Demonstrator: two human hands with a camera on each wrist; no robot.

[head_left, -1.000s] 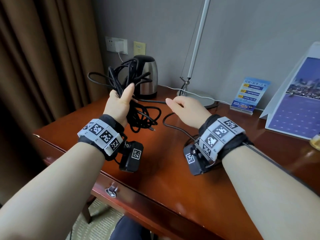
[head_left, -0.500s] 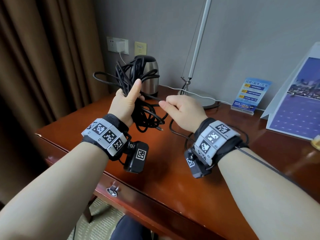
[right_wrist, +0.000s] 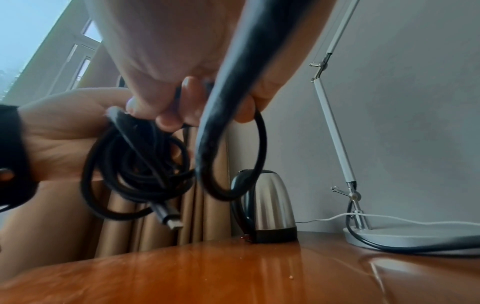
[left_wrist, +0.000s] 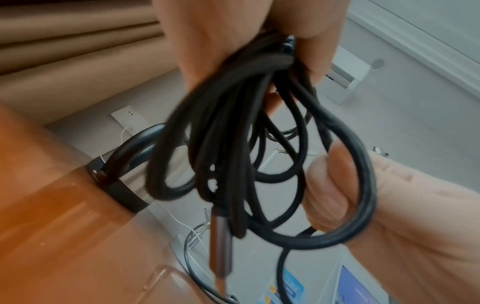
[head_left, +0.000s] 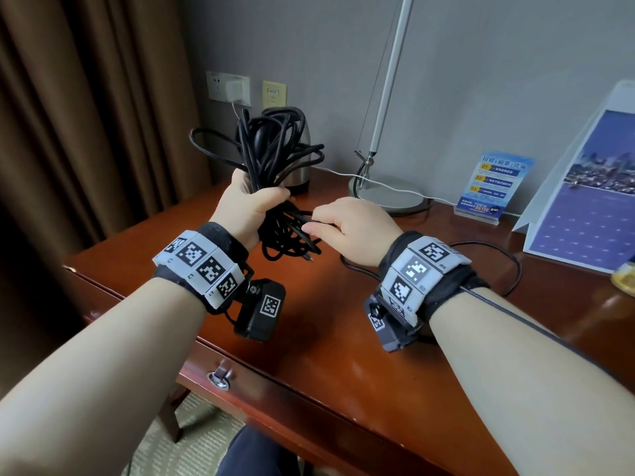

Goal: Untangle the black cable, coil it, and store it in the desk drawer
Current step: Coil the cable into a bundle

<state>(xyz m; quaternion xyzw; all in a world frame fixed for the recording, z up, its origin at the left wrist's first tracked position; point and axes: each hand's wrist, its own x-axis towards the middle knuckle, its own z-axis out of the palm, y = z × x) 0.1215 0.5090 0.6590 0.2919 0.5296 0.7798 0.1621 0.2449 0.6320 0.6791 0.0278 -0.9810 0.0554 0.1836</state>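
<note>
A bundle of black cable [head_left: 275, 149] is held above the desk, its loops sticking up and hanging down from my left hand [head_left: 251, 204], whose fingers curl round the bundle's middle. In the left wrist view the loops [left_wrist: 233, 144] hang below the fist with a metal plug [left_wrist: 219, 246] dangling. My right hand [head_left: 343, 225] pinches a strand [right_wrist: 226, 123] right beside the bundle. The cable's free length [head_left: 505, 255] trails over the desk behind my right wrist. The desk drawer [head_left: 247, 379] sits closed below the front edge, with a metal pull [head_left: 220, 376].
A steel kettle [right_wrist: 270, 205] stands at the back behind the bundle. A lamp base [head_left: 388, 194] with a white wire, a blue leaflet stand [head_left: 488, 187] and a tent calendar [head_left: 591, 201] line the back right. Brown curtains [head_left: 86, 115] hang at the left.
My left thumb, raised before, has closed over the bundle. My right hand has moved left to the bundle, bringing a strand up to it.
</note>
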